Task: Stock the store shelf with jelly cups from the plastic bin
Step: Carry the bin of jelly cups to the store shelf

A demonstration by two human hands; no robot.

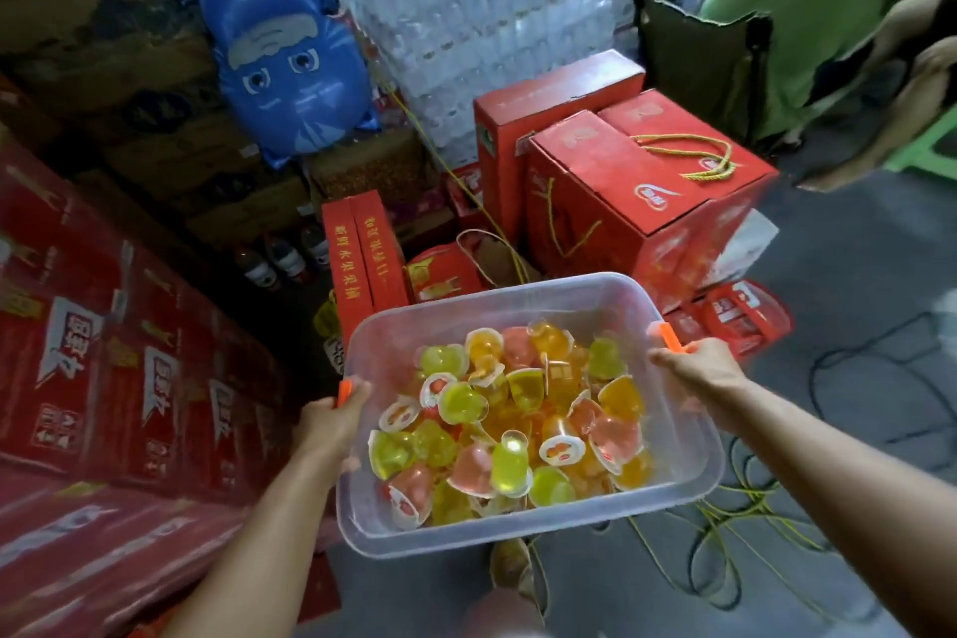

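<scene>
While jelly cups (512,425) fill the bin (518,293), left hand (331,422) and right hand (699,373) clamp it.

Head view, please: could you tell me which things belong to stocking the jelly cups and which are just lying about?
For the job: plastic bin, jelly cups in it, left hand and right hand gripping its orange handles.
Lying about: blue balloon, red gift boxes, stacked water bottles, yellow cord on the floor.
</scene>
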